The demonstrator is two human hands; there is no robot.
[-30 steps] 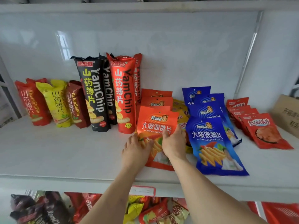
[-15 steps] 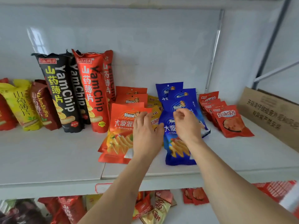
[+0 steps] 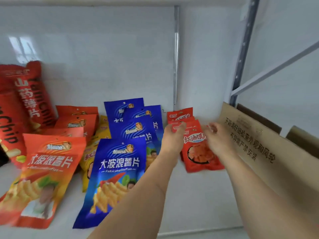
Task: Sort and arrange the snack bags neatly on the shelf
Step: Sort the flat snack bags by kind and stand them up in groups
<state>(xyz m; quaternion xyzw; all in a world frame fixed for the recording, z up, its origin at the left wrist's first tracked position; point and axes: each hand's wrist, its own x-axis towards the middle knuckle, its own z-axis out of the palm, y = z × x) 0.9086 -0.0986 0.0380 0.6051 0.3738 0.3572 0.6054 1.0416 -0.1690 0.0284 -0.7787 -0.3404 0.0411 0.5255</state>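
Both hands reach to the small red snack bags [image 3: 200,152] stacked on the shelf [image 3: 198,204]. The left hand [image 3: 173,138] pinches the top corner of the front bag; the right hand [image 3: 217,138] hovers at its other edge, fingers loosely curled, holding nothing. Left of the left hand lie blue bags [image 3: 117,169], then orange bags [image 3: 46,169]. A cardboard box [image 3: 269,152] sits right of the right hand.

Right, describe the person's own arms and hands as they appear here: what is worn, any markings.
Both forearms are bare up to the frame's edge, with no sleeves in view. The left hand and right hand wear no gloves; no rings, watch or bracelet show. The hands are slightly motion-blurred, so fine marks cannot be told.
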